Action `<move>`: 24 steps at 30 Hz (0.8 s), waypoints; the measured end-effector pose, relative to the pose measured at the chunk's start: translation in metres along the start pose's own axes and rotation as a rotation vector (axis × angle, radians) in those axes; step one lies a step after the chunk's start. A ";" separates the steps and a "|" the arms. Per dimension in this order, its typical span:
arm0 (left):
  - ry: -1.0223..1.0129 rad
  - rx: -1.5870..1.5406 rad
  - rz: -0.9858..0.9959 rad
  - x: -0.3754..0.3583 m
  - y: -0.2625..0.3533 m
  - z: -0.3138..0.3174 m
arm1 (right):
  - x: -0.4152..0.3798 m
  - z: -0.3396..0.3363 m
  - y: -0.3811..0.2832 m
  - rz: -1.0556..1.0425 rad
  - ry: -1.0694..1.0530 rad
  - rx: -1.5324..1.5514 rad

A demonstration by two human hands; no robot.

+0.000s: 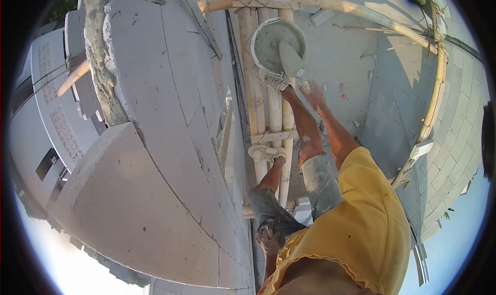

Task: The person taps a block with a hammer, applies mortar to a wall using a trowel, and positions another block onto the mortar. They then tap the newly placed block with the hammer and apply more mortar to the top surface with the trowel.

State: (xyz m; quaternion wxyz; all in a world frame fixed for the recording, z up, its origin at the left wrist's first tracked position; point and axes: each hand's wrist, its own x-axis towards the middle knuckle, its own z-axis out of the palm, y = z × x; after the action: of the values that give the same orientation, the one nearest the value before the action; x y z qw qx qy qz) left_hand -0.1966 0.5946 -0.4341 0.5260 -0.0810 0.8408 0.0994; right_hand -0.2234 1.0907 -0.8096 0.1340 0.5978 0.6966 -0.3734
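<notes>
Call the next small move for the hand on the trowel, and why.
Probably lift the loaded trowel out of the mortar bucket toward the block wall. The right hand reaches down by the trowel's handle, its blade rests in the bucket on the bamboo scaffold, and rough mortar lines the wall's top joint. The left hand rests at the thigh.

Right hand (pixel 313 94) outstretched — left hand (pixel 268 238) low

Legible text, labels, brands, numbers, signs: none. The grey block wall (pixel 155 114), the bamboo poles (pixel 258 88), the mortar bucket (pixel 268 44), the yellow shirt (pixel 361 217) and the pale shoes (pixel 266 153) bear no readable lettering or marks at this resolution.
</notes>
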 end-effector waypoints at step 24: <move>-0.036 -0.678 -0.004 -0.049 0.174 -0.017 | -0.026 -0.244 -0.669 -0.649 -0.256 1.052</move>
State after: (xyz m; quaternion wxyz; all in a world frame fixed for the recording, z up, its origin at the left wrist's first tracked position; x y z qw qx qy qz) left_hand -0.2318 0.7607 -0.3682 0.4841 -0.2513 0.7504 0.3734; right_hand -0.7773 1.2335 -0.3850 -0.2157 0.2925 0.5440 -0.7562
